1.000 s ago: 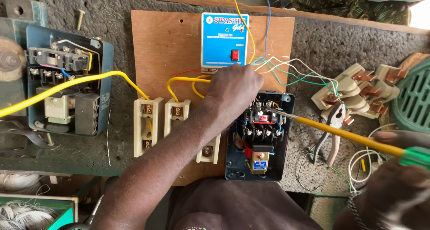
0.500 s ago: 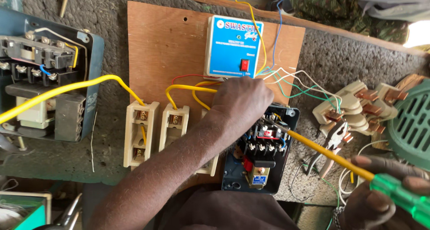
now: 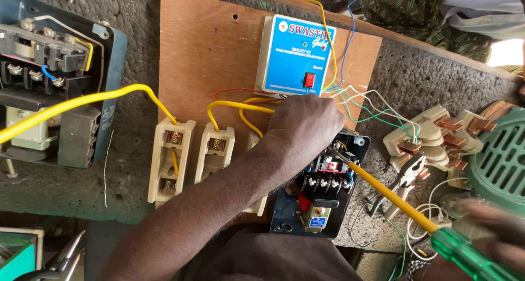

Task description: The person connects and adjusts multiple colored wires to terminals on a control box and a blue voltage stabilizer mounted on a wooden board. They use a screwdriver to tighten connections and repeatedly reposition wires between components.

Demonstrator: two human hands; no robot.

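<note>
Black multi-terminal contactor block [image 3: 322,180] with a red centre piece sits in an open dark-blue metal starter box [image 3: 320,191], low and right of centre, overlapping the lower right corner of a brown plywood board [image 3: 213,57].

Long screwdriver with yellow shaft and translucent green handle [image 3: 407,212]: long axis runs diagonally, tip up-left at the top edge of the contactor, handle down-right toward the frame corner. Tip lies just beside the left hand's knuckles; whether it is seated in a terminal screw cannot be told.

Right hand [image 3: 486,234] is closed around the green handle, blurred, well apart from the contactor. So the contactor lies up-left of this grip, along the shaft line.

Left hand [image 3: 303,125] is the nearer one: forearm comes up from bottom left, fist curled over the top of the box where thin white, green and red wires [image 3: 377,109] come in. Fingers are bent under, so what they pinch, if anything, cannot be told.

Outward: blue-fronted white control unit with red rocker switch [image 3: 295,54] just above the left hand; three cream porcelain fuse carriers [image 3: 170,161] to its left, fed by yellow wire [image 3: 82,103]; loose cream fuse parts with copper blades [image 3: 437,133] and pliers [image 3: 407,177] right of the box; green ribbed cover [image 3: 503,161] at far right.
</note>
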